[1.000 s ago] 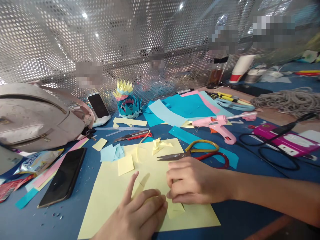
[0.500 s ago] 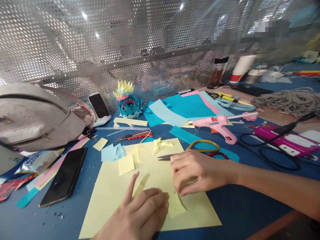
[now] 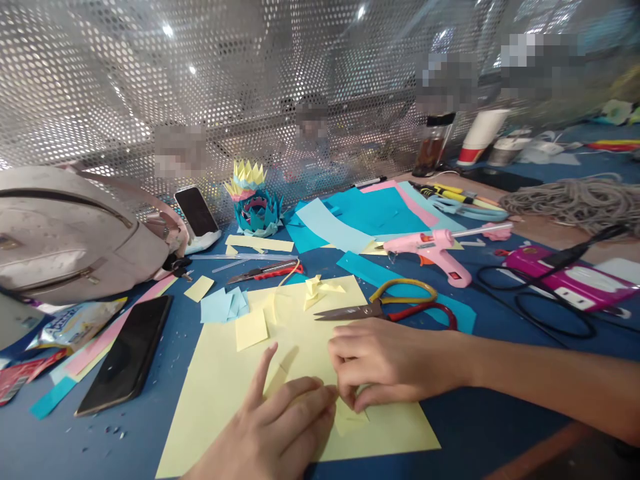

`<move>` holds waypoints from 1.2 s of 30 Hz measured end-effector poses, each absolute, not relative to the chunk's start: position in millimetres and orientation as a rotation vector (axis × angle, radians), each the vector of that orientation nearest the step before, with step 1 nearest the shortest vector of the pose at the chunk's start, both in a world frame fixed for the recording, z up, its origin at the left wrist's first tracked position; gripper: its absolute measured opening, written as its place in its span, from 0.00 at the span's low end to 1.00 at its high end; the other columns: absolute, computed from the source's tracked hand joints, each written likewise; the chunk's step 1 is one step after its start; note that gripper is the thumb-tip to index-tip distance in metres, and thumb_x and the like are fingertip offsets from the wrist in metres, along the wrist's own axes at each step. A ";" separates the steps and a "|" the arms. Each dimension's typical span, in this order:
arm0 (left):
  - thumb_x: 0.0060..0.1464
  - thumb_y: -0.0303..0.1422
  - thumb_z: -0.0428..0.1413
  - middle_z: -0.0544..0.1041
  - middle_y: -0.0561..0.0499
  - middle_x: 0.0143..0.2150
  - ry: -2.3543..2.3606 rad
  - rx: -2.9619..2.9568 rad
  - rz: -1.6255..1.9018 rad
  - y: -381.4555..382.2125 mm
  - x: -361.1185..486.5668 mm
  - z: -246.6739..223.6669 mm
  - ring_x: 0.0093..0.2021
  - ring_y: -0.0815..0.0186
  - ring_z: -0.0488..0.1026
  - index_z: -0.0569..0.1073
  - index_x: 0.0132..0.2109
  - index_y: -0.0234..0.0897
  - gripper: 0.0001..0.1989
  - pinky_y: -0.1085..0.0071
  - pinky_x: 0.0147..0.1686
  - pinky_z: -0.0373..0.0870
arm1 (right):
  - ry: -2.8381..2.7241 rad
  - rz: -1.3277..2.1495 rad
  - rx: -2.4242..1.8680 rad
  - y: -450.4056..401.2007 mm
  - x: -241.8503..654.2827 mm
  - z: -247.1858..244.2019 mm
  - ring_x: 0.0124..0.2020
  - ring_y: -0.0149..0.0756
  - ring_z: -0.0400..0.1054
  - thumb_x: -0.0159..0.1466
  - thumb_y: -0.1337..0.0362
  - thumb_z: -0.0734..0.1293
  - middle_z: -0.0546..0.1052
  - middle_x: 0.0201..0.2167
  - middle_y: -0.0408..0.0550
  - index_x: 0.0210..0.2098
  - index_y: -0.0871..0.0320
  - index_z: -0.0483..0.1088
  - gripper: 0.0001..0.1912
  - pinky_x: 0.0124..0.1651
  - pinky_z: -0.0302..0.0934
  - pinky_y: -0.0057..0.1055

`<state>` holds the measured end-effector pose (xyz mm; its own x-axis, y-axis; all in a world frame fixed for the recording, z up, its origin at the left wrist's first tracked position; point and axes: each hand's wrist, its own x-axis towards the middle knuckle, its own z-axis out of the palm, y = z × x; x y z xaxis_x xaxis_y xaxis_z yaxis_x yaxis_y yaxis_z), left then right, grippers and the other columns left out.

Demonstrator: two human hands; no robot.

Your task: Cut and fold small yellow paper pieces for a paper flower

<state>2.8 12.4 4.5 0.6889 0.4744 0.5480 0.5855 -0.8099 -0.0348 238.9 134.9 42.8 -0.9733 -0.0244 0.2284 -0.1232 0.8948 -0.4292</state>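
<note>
A large sheet of pale yellow paper (image 3: 215, 393) lies flat in front of me. Over its lower middle is a small folded piece of yellow paper (image 3: 350, 420), mostly covered by both hands. My left hand (image 3: 285, 420) rests low, one finger raised and the others bent together, holding the piece's left side. Fingers of my right hand (image 3: 380, 363) are pinched on its upper right part, close to the left fingertips. Just above the right hand lie scissors (image 3: 373, 310) with one yellow and one red handle. Folded yellow scraps (image 3: 320, 290) and a yellow square (image 3: 251, 329) sit higher on the sheet.
A pink glue gun (image 3: 440, 250) lies beyond the scissors, near a magenta power strip (image 3: 565, 280) with black cables. At left are a black phone (image 3: 127, 353) and a backpack (image 3: 75, 233). A blue and yellow paper model (image 3: 257, 207) stands at the back.
My right hand has moved down and slightly left along the folded piece, uncovering the scissors' handles. My left hand has stayed in place.
</note>
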 end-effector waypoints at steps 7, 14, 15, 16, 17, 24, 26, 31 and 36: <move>0.75 0.28 0.39 0.80 0.51 0.53 -0.869 -2.712 -0.774 11.4 3.1 3.4 0.58 0.66 0.73 0.77 0.52 0.33 0.21 0.44 0.73 0.29 | -2.877 0.609 0.136 138.1 241.1 44.2 0.37 0.35 0.64 0.75 0.58 0.62 0.71 0.37 0.46 0.38 0.58 0.74 0.14 0.41 0.56 0.31; 0.75 0.28 0.39 0.80 0.51 0.54 -0.877 -2.720 -0.758 10.6 1.4 1.3 0.59 0.65 0.72 0.77 0.53 0.34 0.21 0.44 0.73 0.29 | -2.965 0.587 0.097 139.0 243.4 51.0 0.38 0.34 0.63 0.73 0.64 0.65 0.69 0.38 0.44 0.37 0.56 0.73 0.07 0.39 0.53 0.31; 0.74 0.27 0.39 0.80 0.51 0.54 -0.877 -2.719 -0.751 10.7 1.4 1.8 0.59 0.65 0.73 0.77 0.53 0.34 0.20 0.44 0.73 0.29 | -2.968 0.583 0.090 137.9 243.2 50.6 0.39 0.34 0.62 0.72 0.65 0.65 0.68 0.38 0.44 0.37 0.56 0.72 0.07 0.39 0.53 0.30; 0.74 0.27 0.40 0.80 0.51 0.54 -0.878 -2.722 -0.744 10.7 1.6 2.5 0.59 0.65 0.72 0.77 0.53 0.35 0.20 0.44 0.73 0.29 | -2.968 0.574 0.079 136.7 242.9 50.1 0.39 0.34 0.62 0.71 0.66 0.66 0.68 0.38 0.44 0.37 0.56 0.72 0.06 0.39 0.53 0.30; 0.74 0.27 0.40 0.80 0.51 0.54 -0.876 -2.727 -0.740 10.7 1.7 3.0 0.59 0.65 0.72 0.77 0.53 0.35 0.20 0.44 0.73 0.29 | -2.968 0.562 0.066 135.7 242.6 49.4 0.39 0.34 0.62 0.71 0.66 0.67 0.67 0.39 0.44 0.36 0.56 0.72 0.05 0.39 0.53 0.30; 0.75 0.28 0.37 0.80 0.51 0.54 -0.883 -2.742 -0.756 10.5 1.5 3.9 0.59 0.65 0.72 0.77 0.53 0.33 0.22 0.44 0.73 0.28 | -2.977 0.402 0.056 136.3 243.0 51.2 0.41 0.36 0.60 0.70 0.64 0.68 0.67 0.43 0.45 0.39 0.54 0.73 0.03 0.41 0.53 0.31; 0.75 0.28 0.39 0.79 0.50 0.55 -0.875 -2.734 -0.754 10.9 1.4 3.4 0.59 0.65 0.72 0.76 0.54 0.33 0.21 0.44 0.73 0.28 | -2.989 0.364 0.044 137.1 243.4 52.3 0.42 0.37 0.60 0.71 0.63 0.67 0.68 0.45 0.46 0.40 0.53 0.73 0.03 0.41 0.53 0.32; 0.74 0.28 0.40 0.80 0.49 0.52 -0.863 -2.721 -0.775 11.1 2.3 2.3 0.58 0.65 0.73 0.77 0.53 0.33 0.20 0.44 0.73 0.29 | -2.983 0.391 0.080 134.6 242.5 47.6 0.42 0.37 0.61 0.72 0.63 0.65 0.69 0.46 0.47 0.39 0.55 0.72 0.06 0.43 0.55 0.32; 0.74 0.27 0.40 0.80 0.50 0.54 -0.858 -2.706 -0.759 11.0 2.1 1.7 0.59 0.66 0.72 0.77 0.54 0.33 0.20 0.44 0.73 0.30 | -2.926 0.571 0.036 135.1 240.6 43.5 0.44 0.38 0.63 0.73 0.61 0.64 0.71 0.46 0.51 0.44 0.60 0.71 0.08 0.48 0.58 0.34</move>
<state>2.1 11.0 1.7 0.6991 0.4801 0.5299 0.5844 -0.8106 -0.0366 240.6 135.1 43.5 -0.9870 0.0069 0.1608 -0.0540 0.9269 -0.3714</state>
